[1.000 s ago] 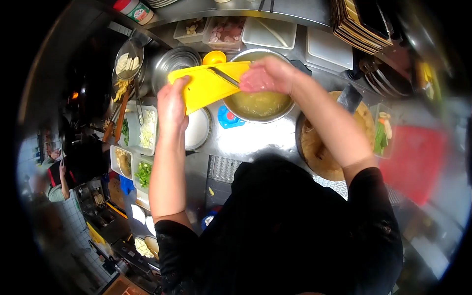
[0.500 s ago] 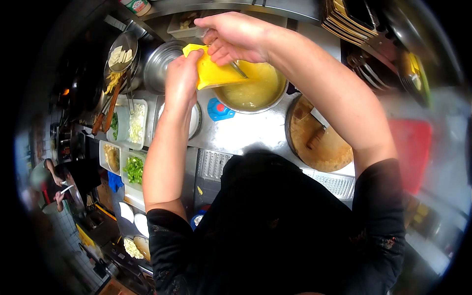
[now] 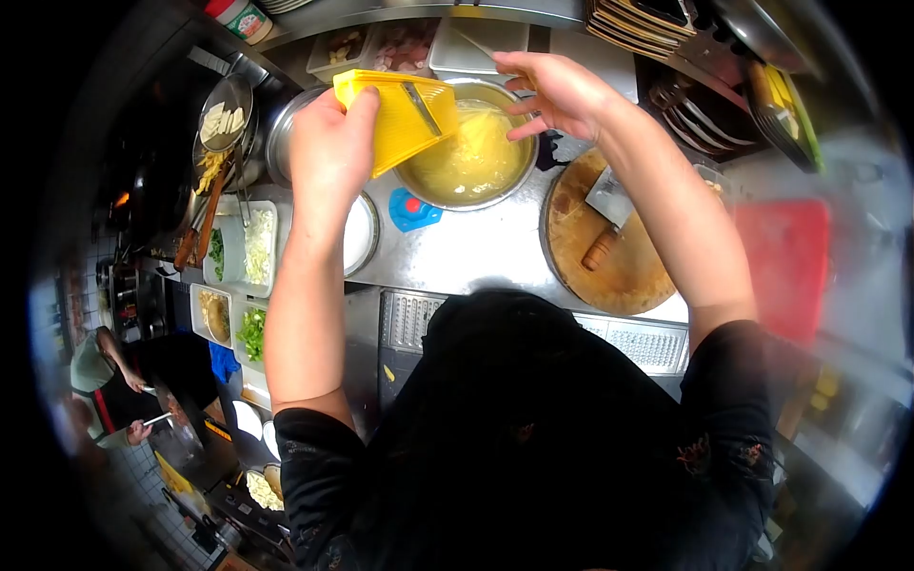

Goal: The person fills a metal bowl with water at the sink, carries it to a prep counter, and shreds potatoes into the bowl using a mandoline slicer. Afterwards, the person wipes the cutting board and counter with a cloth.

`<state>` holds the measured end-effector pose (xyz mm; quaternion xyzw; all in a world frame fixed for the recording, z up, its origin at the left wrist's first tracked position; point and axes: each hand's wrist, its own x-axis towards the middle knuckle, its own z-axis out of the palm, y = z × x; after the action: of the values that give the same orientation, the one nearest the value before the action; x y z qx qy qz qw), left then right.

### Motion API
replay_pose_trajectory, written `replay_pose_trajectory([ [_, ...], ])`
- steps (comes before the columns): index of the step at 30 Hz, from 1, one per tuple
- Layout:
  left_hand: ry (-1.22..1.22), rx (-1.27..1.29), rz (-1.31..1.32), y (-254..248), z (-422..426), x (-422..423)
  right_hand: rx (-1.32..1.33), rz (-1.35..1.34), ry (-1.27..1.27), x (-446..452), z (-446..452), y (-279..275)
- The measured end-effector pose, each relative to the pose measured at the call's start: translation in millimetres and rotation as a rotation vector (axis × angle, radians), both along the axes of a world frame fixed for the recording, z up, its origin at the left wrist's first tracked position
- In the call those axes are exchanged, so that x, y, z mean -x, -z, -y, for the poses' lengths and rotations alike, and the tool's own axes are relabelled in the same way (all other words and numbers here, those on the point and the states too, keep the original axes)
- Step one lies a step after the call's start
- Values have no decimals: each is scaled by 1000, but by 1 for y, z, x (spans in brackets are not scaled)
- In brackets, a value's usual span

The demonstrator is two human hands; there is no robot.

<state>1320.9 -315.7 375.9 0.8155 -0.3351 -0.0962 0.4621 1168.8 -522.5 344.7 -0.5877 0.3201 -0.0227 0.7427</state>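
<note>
My left hand (image 3: 328,143) grips a yellow mandoline slicer (image 3: 395,119) by its left end, thumb on top. The slicer is tilted over the left side of a metal bowl (image 3: 473,206), its slanted metal blade showing. Pale yellow slices (image 3: 481,128) lie in cloudy liquid in the bowl. My right hand (image 3: 557,95) hovers over the bowl's right side, fingers spread apart. A thin pale strip (image 3: 471,41) shows by its thumb; I cannot tell whether they touch. A flat blue piece with a red centre (image 3: 414,209) lies on the metal counter below the bowl.
A cleaver (image 3: 600,247) rests on the round wooden chopping board (image 3: 571,209) at right. A red board (image 3: 785,271) lies farther right. Containers of chopped greens (image 3: 251,333) and pale shreds (image 3: 258,247) stand at left. Another person's hand (image 3: 139,433) shows at far left.
My right hand has moved off the slicer to the right and its fingers have spread. The slicer has turned in my left hand, showing its blade, and more of the bowl is visible.
</note>
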Motion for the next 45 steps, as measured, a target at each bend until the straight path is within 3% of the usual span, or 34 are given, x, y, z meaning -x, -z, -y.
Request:
replay_pose_trajectory([
  [5,70,-157,254,13,-16,-10,-82,13,61,29,0,14],
  [7,97,201,-11,11,-25,11,-133,73,81,44,-10,9],
  [8,97,198,10,9,-26,17,-156,69,110,47,-11,14],
  [10,75,-236,165,8,-24,6,-160,87,57,58,-22,12],
  [11,117,-213,126,11,-28,4,-164,72,64,61,-27,15],
  [12,70,102,64,16,-27,23,-154,115,31,72,-32,13],
  [14,96,245,125,7,-32,40,-207,108,77,84,-45,8],
  [17,83,-253,273,-1,-29,40,-321,76,-3,94,-70,29],
  [20,15,101,304,5,-33,66,-508,101,-40,100,-93,43],
  [24,-94,433,-16,26,-35,95,-673,270,1,93,-116,50],
  [25,-142,336,-44,35,-39,107,-691,335,30,92,-121,43],
  [27,-142,385,-178,63,-39,138,-744,454,172,90,-133,41],
  [29,-99,400,-506,91,-45,156,-718,470,387,95,-138,65],
  [30,-50,510,-529,110,-41,165,-654,443,479,96,-138,72],
  [32,138,241,-509,153,-60,160,-610,476,553,116,-126,83],
  [34,419,455,-832,137,-62,161,-569,386,613,140,-110,95],
  [36,326,259,-675,156,-84,136,-470,321,619,163,-97,96],
  [38,91,-62,-139,185,-82,111,-332,211,670,195,-91,105],
  [40,51,-152,259,251,-88,68,-225,120,659,217,-87,102],
  [43,31,-358,506,310,-77,22,-121,73,619,238,-86,105],
  [45,176,-414,628,348,-73,-4,-77,30,600,252,-80,98],
])
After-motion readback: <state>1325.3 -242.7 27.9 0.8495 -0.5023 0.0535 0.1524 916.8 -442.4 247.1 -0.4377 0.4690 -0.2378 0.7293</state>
